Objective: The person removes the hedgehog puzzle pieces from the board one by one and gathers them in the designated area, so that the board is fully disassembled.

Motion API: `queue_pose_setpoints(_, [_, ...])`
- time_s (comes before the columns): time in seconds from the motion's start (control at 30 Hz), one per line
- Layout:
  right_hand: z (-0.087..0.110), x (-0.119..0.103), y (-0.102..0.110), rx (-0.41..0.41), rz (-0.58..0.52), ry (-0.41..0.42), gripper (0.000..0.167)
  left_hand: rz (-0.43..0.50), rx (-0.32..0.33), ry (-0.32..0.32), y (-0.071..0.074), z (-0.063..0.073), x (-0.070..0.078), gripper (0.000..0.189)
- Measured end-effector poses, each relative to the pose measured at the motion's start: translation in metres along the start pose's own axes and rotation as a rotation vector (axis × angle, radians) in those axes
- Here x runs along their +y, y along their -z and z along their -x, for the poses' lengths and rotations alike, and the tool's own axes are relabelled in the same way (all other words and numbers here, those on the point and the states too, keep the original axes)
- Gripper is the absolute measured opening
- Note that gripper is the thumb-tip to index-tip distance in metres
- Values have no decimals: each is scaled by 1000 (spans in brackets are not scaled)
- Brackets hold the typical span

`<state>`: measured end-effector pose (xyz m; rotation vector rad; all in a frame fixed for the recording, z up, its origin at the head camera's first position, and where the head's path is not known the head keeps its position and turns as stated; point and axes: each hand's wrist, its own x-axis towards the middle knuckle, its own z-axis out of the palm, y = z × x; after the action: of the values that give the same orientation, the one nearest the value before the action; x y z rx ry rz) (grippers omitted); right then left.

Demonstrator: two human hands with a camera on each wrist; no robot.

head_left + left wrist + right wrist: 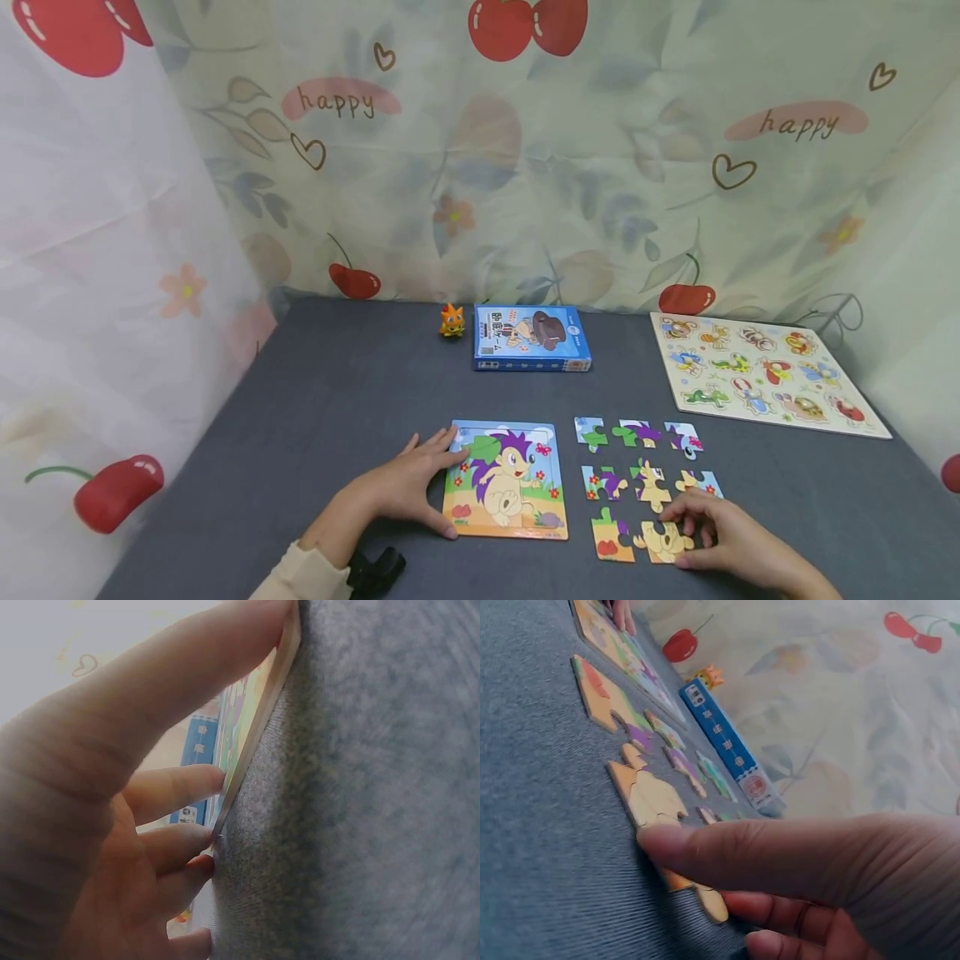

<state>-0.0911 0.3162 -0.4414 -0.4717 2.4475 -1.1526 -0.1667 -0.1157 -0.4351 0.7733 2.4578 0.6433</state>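
My left hand (408, 485) rests along the left side of a square hedgehog puzzle board (510, 479), fingers spread. In the left wrist view, the thumb (187, 664) lies at the board's edge and fingertips touch it lower down. To the right, my right hand (723, 533) pinches a tan puzzle piece (663, 543) in the bottom row. In the right wrist view, its thumb (705, 846) presses on the piece edge; the fingers curl behind, partly hiding it. Several loose pieces lie in rows, including one with a red fruit (613, 537) and one with a hedgehog face (651, 487).
Behind the board lie a blue game box (532, 337) and a small orange toy figure (452, 321). A white insect picture board (772, 375) is at the right back. A printed curtain (487, 167) encloses the dark grey table (337, 375).
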Motion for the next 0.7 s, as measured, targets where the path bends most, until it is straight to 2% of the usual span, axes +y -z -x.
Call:
queue_pose_setpoints(0.27, [-8,-17,10,57,36,43,40,-2,-3,-2,0,0,0,98])
queue_pose_setpoints(0.5, [-43,-38,-1,32,-11,88,37,5,-6,-4,0,1,-1,98])
queue_pose_setpoints(0.7, [-74,-61,-15,20,-32,66,43,7,0,0,1,1,1,97])
